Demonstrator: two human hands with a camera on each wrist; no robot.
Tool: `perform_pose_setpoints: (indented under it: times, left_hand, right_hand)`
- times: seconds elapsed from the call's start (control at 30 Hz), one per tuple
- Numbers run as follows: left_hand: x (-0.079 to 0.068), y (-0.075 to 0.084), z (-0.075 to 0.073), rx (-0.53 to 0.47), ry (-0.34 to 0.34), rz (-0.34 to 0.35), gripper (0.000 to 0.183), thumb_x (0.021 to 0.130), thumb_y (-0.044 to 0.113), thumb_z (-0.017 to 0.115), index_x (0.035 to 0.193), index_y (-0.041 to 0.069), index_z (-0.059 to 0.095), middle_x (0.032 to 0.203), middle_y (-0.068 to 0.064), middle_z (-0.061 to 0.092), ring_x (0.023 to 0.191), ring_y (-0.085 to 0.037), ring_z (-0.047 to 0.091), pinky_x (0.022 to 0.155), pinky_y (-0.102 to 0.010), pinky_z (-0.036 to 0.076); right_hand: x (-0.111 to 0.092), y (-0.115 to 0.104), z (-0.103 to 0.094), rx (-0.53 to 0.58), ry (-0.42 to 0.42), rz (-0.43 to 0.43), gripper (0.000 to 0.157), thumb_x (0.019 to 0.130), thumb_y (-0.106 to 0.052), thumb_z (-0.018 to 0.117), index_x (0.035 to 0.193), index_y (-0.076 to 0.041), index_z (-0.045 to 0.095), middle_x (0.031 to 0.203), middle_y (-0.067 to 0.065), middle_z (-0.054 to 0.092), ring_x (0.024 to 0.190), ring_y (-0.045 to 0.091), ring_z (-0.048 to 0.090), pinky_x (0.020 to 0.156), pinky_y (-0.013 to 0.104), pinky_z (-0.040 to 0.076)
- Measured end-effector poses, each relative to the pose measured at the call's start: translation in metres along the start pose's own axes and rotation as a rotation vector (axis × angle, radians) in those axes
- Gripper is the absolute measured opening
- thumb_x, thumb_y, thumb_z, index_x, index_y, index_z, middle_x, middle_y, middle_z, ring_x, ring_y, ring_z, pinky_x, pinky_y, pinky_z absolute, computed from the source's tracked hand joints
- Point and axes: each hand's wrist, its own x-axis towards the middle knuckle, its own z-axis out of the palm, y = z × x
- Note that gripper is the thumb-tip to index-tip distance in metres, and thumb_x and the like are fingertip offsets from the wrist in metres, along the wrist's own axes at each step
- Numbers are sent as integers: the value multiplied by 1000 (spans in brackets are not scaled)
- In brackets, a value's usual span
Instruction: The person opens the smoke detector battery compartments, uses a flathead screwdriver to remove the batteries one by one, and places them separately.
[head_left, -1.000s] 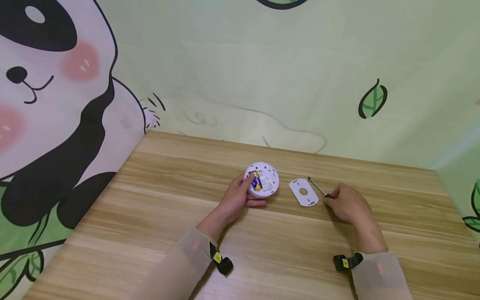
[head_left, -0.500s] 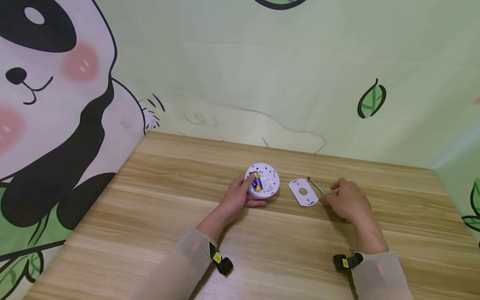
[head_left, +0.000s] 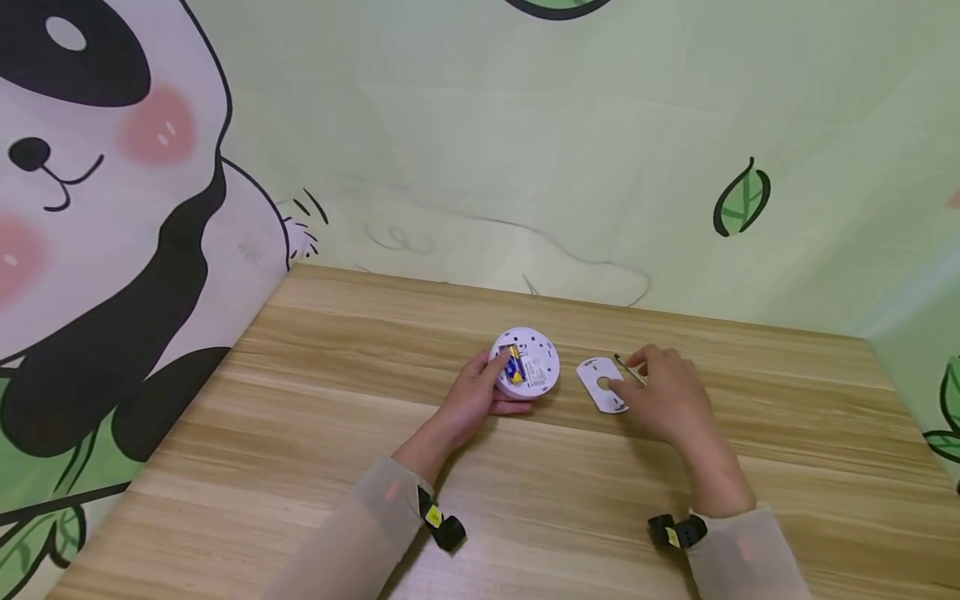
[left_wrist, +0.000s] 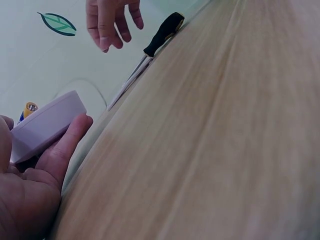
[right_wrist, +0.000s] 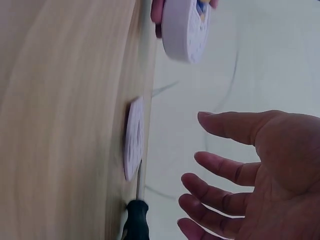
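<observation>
In the head view my left hand (head_left: 468,392) grips a round white battery-powered device (head_left: 538,354), its back turned up. The thumb lies by the blue-and-yellow batteries (head_left: 515,369) in its compartment, while other fingers support it from below. My right hand (head_left: 667,396) hovers with fingers apart and nothing in them, over a flat white plate (head_left: 592,375) and a screwdriver (right_wrist: 136,222). The plate is pale, rounded at two ends, with a round central hole. The screwdriver has a black handle and lies on the table beside the plate; the hand hides its handle in the head view.
The wood-grain table (head_left: 300,467) runs back to a pale green wall covering (head_left: 465,133) printed with a panda and leaves. A second printed wall stands at the right edge. Small black cameras (head_left: 447,532) are strapped to both wrists.
My right hand let go of the screwdriver, leaving it on the table, then moved left over the plate. My left hand keeps hold of the round device, almost still.
</observation>
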Motion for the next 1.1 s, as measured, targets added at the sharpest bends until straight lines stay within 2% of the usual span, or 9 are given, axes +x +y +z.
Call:
perform_pose_setpoints:
  times: [0.3,0.47,0.73,0.9,1.1]
  left_hand:
    - [0,-2,0,7,-39,41,56,113,41,37,156,5,38,127,-31,68,93,-32,79,86,-46,67]
    - [0,-2,-1,17,-61,45,59,113,45,29,156,4,36,127,-31,67,94,-32,78,86,-46,67]
    - [-2,0,-1,53,-82,46,58,114,44,24,154,5,39,125,-31,68,92,-32,79,86,-46,67]
    - [-3,-1,-2,90,-126,53,59,114,45,24,158,7,35,127,-31,67,97,-36,78,87,-46,67]
    - [-4,-1,-3,157,-170,52,60,113,49,24,158,11,35,126,-28,69,98,-35,77,88,-44,67]
  right_hand:
    - [-7,-25,13,31,45,-97,37,95,-31,73,115,-1,68,109,21,65,100,36,59,81,47,51]
    - [-9,-34,20,43,48,-148,35,95,-34,73,113,-4,70,106,16,68,99,33,64,83,47,56]
    - [-10,-42,27,84,13,-160,33,94,-37,76,110,-8,70,106,11,69,97,29,64,76,41,56]
    - [-12,-48,31,100,19,-177,33,92,-37,78,109,-10,71,101,7,69,87,22,63,71,33,52]
    - [-16,-58,40,107,3,-186,35,92,-38,78,111,-9,68,95,5,68,80,16,60,67,30,49]
